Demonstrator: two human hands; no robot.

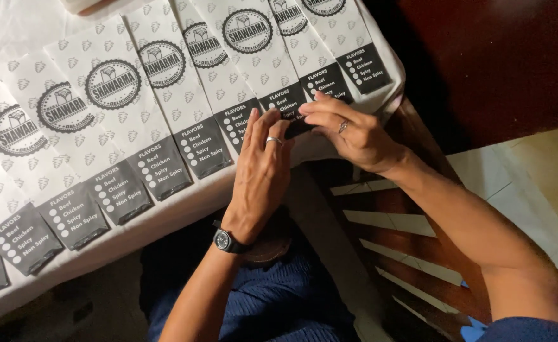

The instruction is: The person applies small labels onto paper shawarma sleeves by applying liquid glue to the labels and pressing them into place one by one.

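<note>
Several white paper bags with a round dark emblem and a dark bottom strip lie overlapping in a row on a white-covered table (pixel 13 25). My left hand (pixel 261 174), with a ring and a black wristwatch (pixel 226 240), lies over the lower edge of one paper bag (pixel 261 60), fingertips on its dark strip. My right hand (pixel 354 134), also ringed, pinches the same bag's bottom edge from the right. Both hands meet at the table's near edge, partly hiding the strip.
More bags (pixel 111 82) fan out to the left along the table edge. A dark wooden slatted chair (pixel 380 221) stands under my right arm. Pale floor tiles (pixel 526 177) lie to the right, and my dark blue clothing (pixel 272 304) shows below.
</note>
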